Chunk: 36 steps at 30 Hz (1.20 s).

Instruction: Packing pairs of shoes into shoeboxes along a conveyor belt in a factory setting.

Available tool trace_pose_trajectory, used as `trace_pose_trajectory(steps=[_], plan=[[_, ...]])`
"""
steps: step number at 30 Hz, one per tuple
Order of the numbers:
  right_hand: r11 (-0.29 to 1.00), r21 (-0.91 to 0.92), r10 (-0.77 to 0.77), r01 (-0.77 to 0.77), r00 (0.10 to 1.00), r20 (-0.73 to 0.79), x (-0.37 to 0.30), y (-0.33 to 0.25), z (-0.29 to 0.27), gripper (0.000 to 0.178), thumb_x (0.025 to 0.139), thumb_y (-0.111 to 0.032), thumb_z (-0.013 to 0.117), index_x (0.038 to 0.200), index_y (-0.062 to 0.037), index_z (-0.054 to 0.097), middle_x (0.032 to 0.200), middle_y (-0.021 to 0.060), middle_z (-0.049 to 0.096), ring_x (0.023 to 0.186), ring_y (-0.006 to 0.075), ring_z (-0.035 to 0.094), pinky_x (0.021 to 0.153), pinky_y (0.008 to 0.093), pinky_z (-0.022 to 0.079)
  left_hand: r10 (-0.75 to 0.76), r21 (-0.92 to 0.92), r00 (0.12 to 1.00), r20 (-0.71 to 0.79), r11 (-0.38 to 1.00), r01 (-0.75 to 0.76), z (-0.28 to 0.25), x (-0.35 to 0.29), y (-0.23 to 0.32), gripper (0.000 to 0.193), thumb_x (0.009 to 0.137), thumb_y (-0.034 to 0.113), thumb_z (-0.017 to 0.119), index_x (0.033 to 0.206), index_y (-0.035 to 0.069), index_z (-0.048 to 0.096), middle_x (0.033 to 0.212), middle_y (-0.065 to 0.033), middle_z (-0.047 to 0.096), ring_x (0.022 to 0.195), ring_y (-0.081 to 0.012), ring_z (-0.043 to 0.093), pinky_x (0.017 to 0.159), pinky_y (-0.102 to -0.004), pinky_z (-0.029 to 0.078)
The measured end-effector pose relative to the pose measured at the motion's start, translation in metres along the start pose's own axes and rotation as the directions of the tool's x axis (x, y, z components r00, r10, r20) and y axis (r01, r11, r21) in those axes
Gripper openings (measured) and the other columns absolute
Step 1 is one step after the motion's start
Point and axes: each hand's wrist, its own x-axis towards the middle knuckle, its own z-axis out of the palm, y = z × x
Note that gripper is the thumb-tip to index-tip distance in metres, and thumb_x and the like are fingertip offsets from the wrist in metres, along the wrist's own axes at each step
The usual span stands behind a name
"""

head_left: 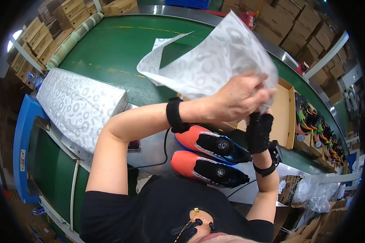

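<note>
Fingers of both hands pinch white patterned tissue sheet (215, 60) above open cardboard box (283, 117).

Around the open cardboard box (282, 115), the green belt (113, 52) beyond it lies bare and passable. Left of the box, two orange shoes (209, 156) block the metal ledge; farther left sits a thick paper stack (79, 105). Right of the box, more boxed shoes (318, 129) crowd the belt's edge.

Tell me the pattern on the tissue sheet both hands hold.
The tissue sheet is white with pale grey ring shapes, clearest in the head view.
</note>
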Motion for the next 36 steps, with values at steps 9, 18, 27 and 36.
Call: trace_pose_trajectory(steps=[9, 18, 27, 36], plan=[[0.958, -0.286, -0.18, 0.036, 0.849, -0.496, 0.035, 0.054, -0.118, 0.032, 0.078, -0.02, 0.061, 0.101, 0.0008, 0.054, 0.093, 0.0095, 0.059, 0.082, 0.0187, 0.054, 0.076, 0.0282, 0.041, -0.749, 0.926, 0.632, 0.197, 0.353, 0.13, -0.097, -0.004, -0.048, 0.074, 0.082, 0.064, 0.025, 0.076, 0.001, 0.064, 0.075, -0.0228, 0.059, 0.083, -0.0375, 0.055, 0.077, -0.0397, 0.042], [0.994, 0.08, 0.105, -0.069, 0.542, -0.834, 0.065, 0.055, -0.164, 0.048, 0.077, -0.033, 0.062, 0.107, 0.0029, 0.052, 0.093, 0.0108, 0.06, 0.078, 0.0202, 0.058, 0.071, 0.0301, 0.046, -0.594, 0.941, 0.754, 0.279, 0.326, -0.091, -0.128, -0.068, -0.072, 0.042, 0.078, 0.039, 0.054, 0.102, 0.005, 0.056, 0.094, -0.0163, 0.056, 0.084, -0.0322, 0.057, 0.074, -0.0399, 0.046], [0.971, -0.191, -0.084, -0.147, 0.54, -0.838, 0.07, 0.097, -0.243, 0.048, 0.079, -0.038, 0.058, 0.089, 0.0092, 0.057, 0.084, 0.0124, 0.061, 0.072, 0.0178, 0.056, 0.067, 0.0292, 0.045, 0.032, 0.999, 0.999, 0.007, -0.051, -0.005, -0.169, -0.04, -0.083, 0.003, 0.068, 0.009, 0.056, 0.065, 0.008, 0.057, 0.068, -0.0056, 0.058, 0.065, -0.0234, 0.059, 0.056, -0.0341, 0.049], [0.772, -0.364, -0.107, -0.522, 0.457, -0.883, 0.061, 0.149, -0.3, 0.056, 0.07, -0.039, 0.064, 0.106, 0.003, 0.055, 0.105, 0.0196, 0.057, 0.091, 0.0296, 0.056, 0.077, 0.0352, 0.043, -0.005, 0.957, 0.996, 0.087, 0.277, -0.083, -0.128, -0.091, -0.136, 0.018, 0.072, 0.027, 0.058, 0.073, 0.01, 0.062, 0.067, -0.0077, 0.057, 0.067, -0.025, 0.056, 0.058, -0.0376, 0.045]])
